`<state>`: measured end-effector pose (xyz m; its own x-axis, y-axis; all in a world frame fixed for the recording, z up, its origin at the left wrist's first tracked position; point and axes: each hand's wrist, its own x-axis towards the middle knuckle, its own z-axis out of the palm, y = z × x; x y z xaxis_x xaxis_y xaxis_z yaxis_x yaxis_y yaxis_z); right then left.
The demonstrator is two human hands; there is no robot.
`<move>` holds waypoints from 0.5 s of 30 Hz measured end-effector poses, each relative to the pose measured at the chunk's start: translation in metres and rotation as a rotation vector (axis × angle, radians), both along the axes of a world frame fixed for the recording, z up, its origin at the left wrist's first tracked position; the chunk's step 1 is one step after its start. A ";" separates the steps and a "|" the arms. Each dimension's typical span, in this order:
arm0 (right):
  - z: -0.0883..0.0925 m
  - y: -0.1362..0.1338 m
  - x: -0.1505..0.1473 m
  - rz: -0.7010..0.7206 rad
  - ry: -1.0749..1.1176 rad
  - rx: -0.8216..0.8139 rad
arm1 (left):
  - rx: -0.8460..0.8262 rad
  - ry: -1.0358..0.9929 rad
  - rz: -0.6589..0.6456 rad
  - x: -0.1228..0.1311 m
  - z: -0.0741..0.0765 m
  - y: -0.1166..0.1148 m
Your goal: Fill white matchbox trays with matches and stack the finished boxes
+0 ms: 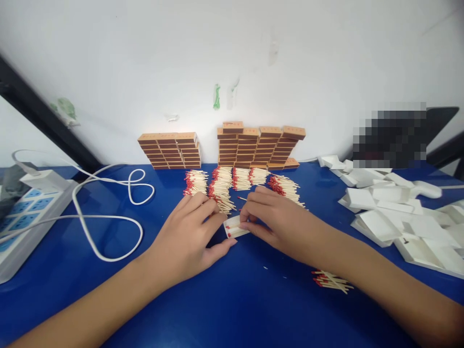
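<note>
A small white matchbox tray [232, 226] lies on the blue table between my hands, with a few red-headed matches [229, 235] inside. My left hand [192, 229] holds the tray's left end, its thumb at the near side and its forefinger by the far corner. Over the right part of the tray, my right hand [266, 215] is pinched on a match, mostly covered by the fingers. Just beyond the hands, several bunches of matches [220, 181] lie in a row. Another match pile [286, 188] sits behind my right hand, partly hidden.
Stacked matchboxes [170, 151] and a second stack [250, 147] stand against the wall. White empty trays [395, 208] are heaped at right. A power strip [32, 212] and white cable [81, 212] occupy the left. Loose matches [331, 280] lie near my right forearm.
</note>
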<state>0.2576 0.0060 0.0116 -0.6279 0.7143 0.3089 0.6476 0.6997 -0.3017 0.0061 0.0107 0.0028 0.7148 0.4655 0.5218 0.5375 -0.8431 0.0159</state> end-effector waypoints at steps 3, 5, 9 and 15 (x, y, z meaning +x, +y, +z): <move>-0.002 0.000 -0.001 0.031 -0.005 -0.001 | -0.015 0.007 0.002 0.000 -0.001 0.000; -0.001 0.003 0.003 -0.001 0.017 -0.008 | -0.019 0.015 0.006 0.000 -0.001 0.000; -0.001 0.019 0.017 -0.157 0.049 0.018 | -0.021 0.003 -0.007 0.001 -0.001 -0.001; -0.013 0.033 0.024 -0.175 0.002 -0.065 | -0.017 0.000 -0.007 0.003 -0.001 -0.002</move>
<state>0.2819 0.0386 -0.0011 -0.4919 0.8311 0.2596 0.7570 0.5555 -0.3440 0.0087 0.0088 0.0021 0.7178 0.4696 0.5141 0.5318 -0.8463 0.0305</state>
